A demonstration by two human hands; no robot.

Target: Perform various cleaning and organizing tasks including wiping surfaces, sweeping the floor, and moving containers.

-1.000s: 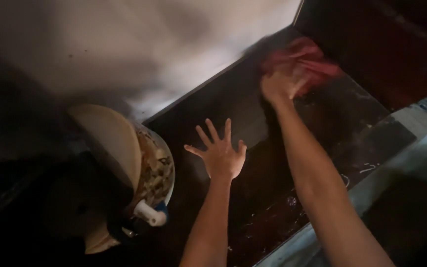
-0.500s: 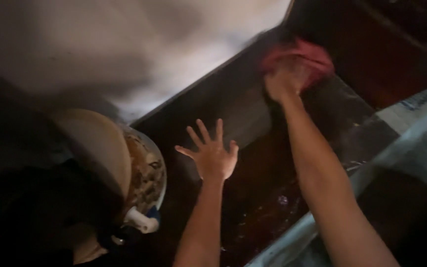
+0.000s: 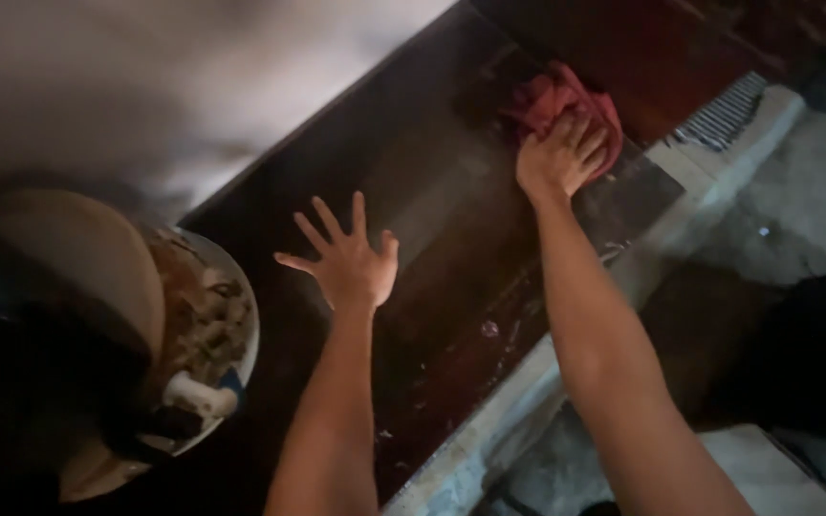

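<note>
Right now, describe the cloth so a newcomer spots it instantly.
Find the long dark wooden board running diagonally through the view. At its far upper end, the right hand presses on a crumpled red cloth. It is the only red, soft thing there; the left hand lies bare.

A grimy white bucket [image 3: 205, 354] (blurred) sits left; metal grate [image 3: 722, 113] far right.

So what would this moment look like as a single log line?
right hand: pressing red cloth on dark wet panel | left hand: spread flat on panel | left: round bucket
</note>
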